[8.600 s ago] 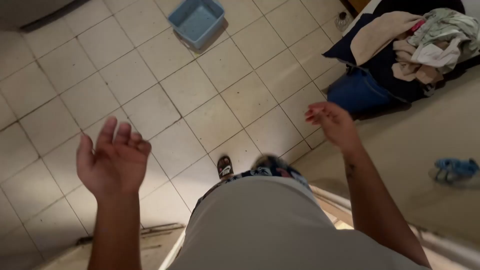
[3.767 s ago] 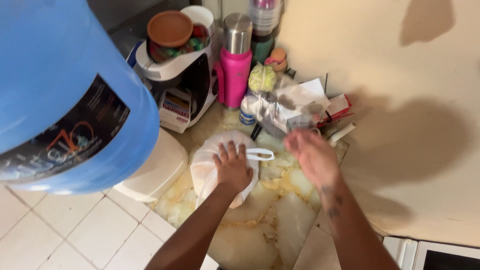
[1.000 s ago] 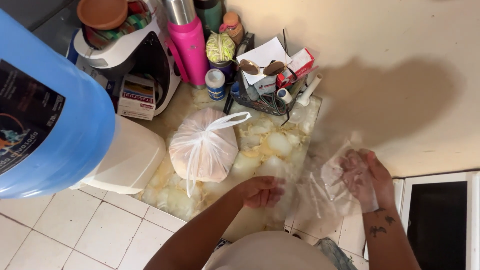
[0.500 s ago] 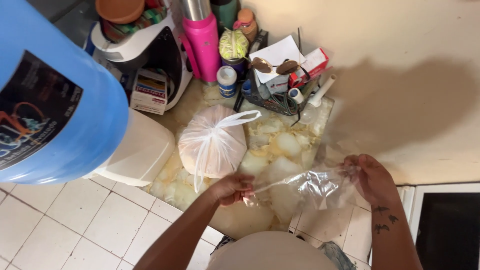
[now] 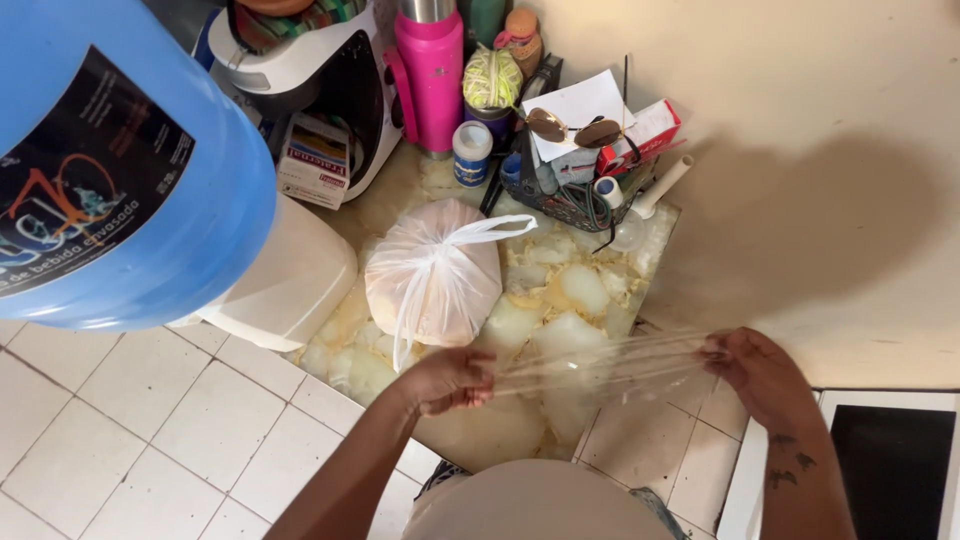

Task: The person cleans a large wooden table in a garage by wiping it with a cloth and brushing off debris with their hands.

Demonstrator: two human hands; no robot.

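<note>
Nearest, the left hand (image 5: pixel 447 378) pinches one end of a clear plastic bag (image 5: pixel 600 365) and the right hand (image 5: pixel 762 372) grips the other end; the bag is pulled taut between them, over the near edge of the marbled countertop (image 5: pixel 560 290). Beyond, a tied white bag (image 5: pixel 432 277) rests on that top. Left stands a large blue water jug (image 5: pixel 120 170). Farthest, by the wall: a pink flask (image 5: pixel 433 70), a white appliance (image 5: pixel 310 70) and sunglasses (image 5: pixel 572 128) on a wire basket (image 5: pixel 565 205).
</note>
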